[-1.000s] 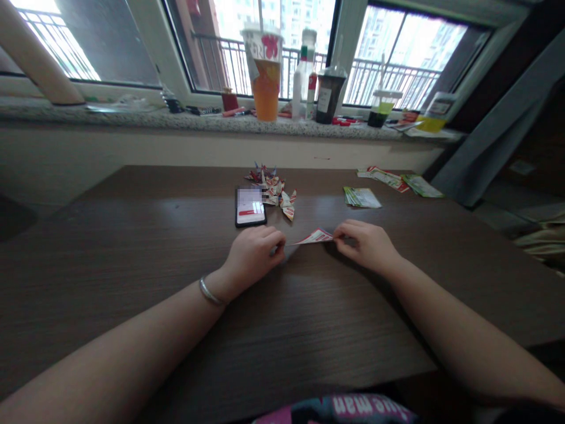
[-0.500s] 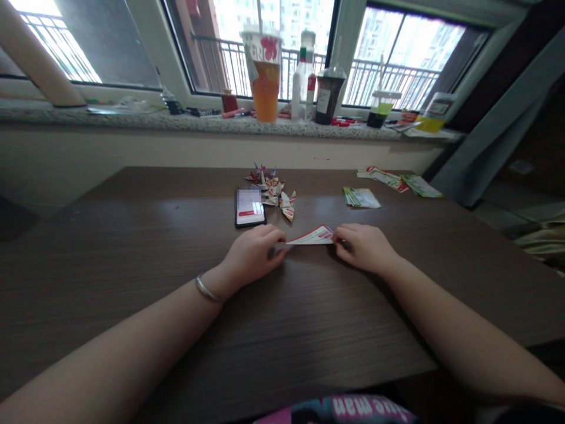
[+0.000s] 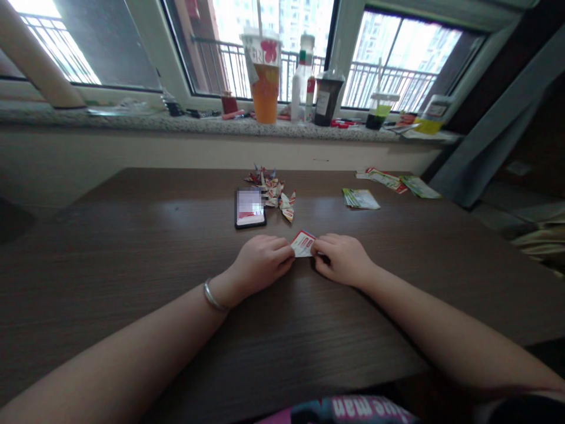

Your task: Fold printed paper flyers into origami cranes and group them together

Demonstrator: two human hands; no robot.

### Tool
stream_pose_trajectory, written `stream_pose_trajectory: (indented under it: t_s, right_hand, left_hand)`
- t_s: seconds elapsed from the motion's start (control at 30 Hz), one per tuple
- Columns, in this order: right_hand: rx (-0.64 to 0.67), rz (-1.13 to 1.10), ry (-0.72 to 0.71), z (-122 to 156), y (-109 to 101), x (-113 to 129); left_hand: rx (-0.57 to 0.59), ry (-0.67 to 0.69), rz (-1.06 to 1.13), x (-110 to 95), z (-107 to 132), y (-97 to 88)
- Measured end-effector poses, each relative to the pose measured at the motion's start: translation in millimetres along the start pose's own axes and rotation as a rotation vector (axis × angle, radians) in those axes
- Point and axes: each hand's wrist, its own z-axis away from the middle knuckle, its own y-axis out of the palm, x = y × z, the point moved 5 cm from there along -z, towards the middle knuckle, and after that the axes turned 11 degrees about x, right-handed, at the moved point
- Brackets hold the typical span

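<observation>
A small folded piece of red-and-white printed paper (image 3: 303, 242) sits between my two hands on the dark wooden table (image 3: 132, 247). My left hand (image 3: 262, 262), with a silver bangle on the wrist, pinches its left side with curled fingers. My right hand (image 3: 341, 259) pinches its right side, and the two hands nearly touch. Just beyond them lies a phone (image 3: 250, 208) with a lit screen, and behind it a pile of several small folded paper cranes (image 3: 273, 191).
A stack of green printed slips (image 3: 360, 198) and more leaflets (image 3: 388, 178) lie at the table's far right. The stone windowsill (image 3: 132, 121) holds an orange drink cup (image 3: 265, 75), a bottle (image 3: 301, 78), a dark drink cup (image 3: 326, 94) and other containers. A grey curtain (image 3: 489, 123) hangs at right.
My hands have come together. The paper, earlier stretched out long between them, is now folded into a much shorter piece, and my right hand has moved left toward my left hand.
</observation>
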Motion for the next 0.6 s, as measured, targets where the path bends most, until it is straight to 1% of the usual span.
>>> stream_pose_trajectory:
  t_s: [0.17,0.3,0.6]
  right_hand:
    - [-0.019,-0.056,0.019,-1.0,-2.6,2.1]
    - [-0.039,-0.147,0.073,0.3,-1.4,-3.0]
    - [-0.051,-0.185,0.083,4.6,0.2,-17.1]
  left_hand:
    - [-0.038,-0.04,0.115,-1.3,-0.3,-1.9]
    - [-0.051,-0.084,0.179,1.9,0.4,-1.8]
    - [-0.087,-0.068,0.187,3.3,2.0,-4.1]
